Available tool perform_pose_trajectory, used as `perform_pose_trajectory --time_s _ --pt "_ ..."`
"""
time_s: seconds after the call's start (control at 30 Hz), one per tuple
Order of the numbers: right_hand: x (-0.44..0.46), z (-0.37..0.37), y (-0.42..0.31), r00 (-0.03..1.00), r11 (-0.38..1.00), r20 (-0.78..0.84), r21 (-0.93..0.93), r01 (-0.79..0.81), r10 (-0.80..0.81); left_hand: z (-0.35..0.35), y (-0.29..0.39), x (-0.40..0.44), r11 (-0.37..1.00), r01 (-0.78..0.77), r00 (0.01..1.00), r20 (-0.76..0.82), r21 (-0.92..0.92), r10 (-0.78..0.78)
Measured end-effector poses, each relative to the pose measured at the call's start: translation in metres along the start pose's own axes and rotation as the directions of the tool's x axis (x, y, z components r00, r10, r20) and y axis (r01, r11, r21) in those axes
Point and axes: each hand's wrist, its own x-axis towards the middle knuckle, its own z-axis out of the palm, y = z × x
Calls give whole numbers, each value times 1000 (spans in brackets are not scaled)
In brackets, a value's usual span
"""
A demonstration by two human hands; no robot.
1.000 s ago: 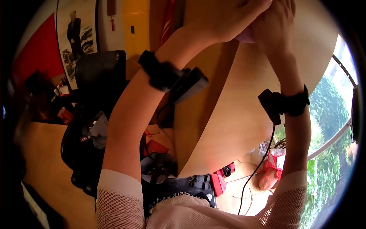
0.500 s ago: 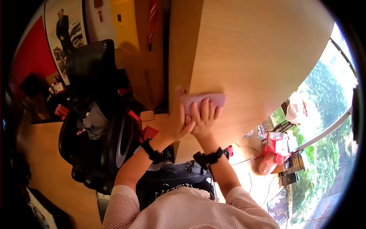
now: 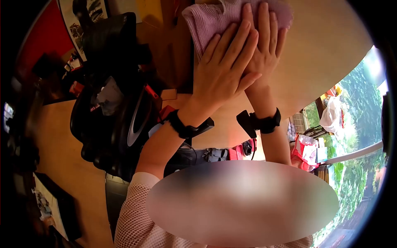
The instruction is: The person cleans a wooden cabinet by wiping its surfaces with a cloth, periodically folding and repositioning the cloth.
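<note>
A purple ribbed cloth [image 3: 209, 20] lies against a broad, light wood surface [image 3: 322, 37] at the top of the view. My left hand [image 3: 225, 62] is stretched flat, fingers apart, with its fingertips on the cloth's lower edge. Its index finger and thumb overlap my right hand [image 3: 264, 56]. The right hand presses flat on the cloth with its fingers extended, its palm side hidden. Each wrist wears a black strap with a small block, seen as the left wrist strap [image 3: 186, 126] and the right wrist strap [image 3: 262, 123].
To the left stands a black office chair [image 3: 107, 120] with a plastic bag [image 3: 109, 97] on its seat. Bags, including a white one [image 3: 331, 115], sit by the window [image 3: 359, 124] at right. A framed picture [image 3: 51, 206] is at lower left. A blurred oval hides the lower middle.
Both hands and the cloth have moved up and farther out along the wood surface. The cloth shows more of its width, and my left hand's fingers have straightened. The view has shifted.
</note>
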Motion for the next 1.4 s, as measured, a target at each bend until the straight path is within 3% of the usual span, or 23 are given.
perform_pose_trajectory --time_s 0.1,0.17,0.2,0.23,0.3,0.33,0.37,0.43,0.5,0.6,0.7,0.87,0.97,1.07,1.17,1.27,1.4 --pt "-55 2 -5 991 989 7 -62 -135 136 20 2 -54 1000 0 994 112 -10 1" --pt "-131 10 -8 988 979 67 -156 -128 140 38 4 -114 1000 3 981 195 -14 0" --pt "-173 8 -11 980 980 129 -148 -132 152 44 10 -145 999 20 969 246 -29 -12" --pt "-216 0 -13 950 983 289 -171 -73 121 49 19 -161 997 60 950 309 -49 -42" --pt "-234 -21 -18 846 969 475 -96 -226 244 47 37 -188 988 136 889 450 -76 -88" --pt "-236 -28 -22 778 949 556 -69 -308 293 42 39 -186 981 148 891 447 -123 -78" --pt "-230 -28 -17 775 955 569 -73 -287 276 42 35 -176 974 154 895 440 -168 -66" --pt "-190 -28 -10 826 964 503 -69 -258 257 36 27 -140 965 125 915 403 -231 -22" --pt "-133 -21 -2 904 961 328 -45 -274 274 28 26 -95 977 77 959 283 -201 -17" --pt "-60 -25 25 958 998 281 3 -63 59 27 25 -30 935 65 998 25 -350 -60" --pt "-38 -19 17 977 996 194 -36 -81 86 25 23 -29 960 34 996 89 -279 -10" --pt "-129 6 2 964 962 125 -175 -210 234 41 21 -87 995 64 978 204 -82 -46" --pt "-191 5 4 974 983 182 -150 -109 135 58 35 -140 976 194 960 224 -102 -167" --pt "-249 -8 -3 935 987 318 -75 -140 156 70 46 -189 938 303 913 334 -169 -234" --pt "-309 -16 -5 856 985 488 -82 -150 171 66 47 -221 931 309 871 451 -196 -194" --pt "-295 -18 -13 822 962 510 -39 -271 253 58 28 -208 940 195 894 446 -281 -52" --pt "-181 -6 -21 915 962 297 -65 -266 273 35 13 -129 940 105 965 262 -324 -17"
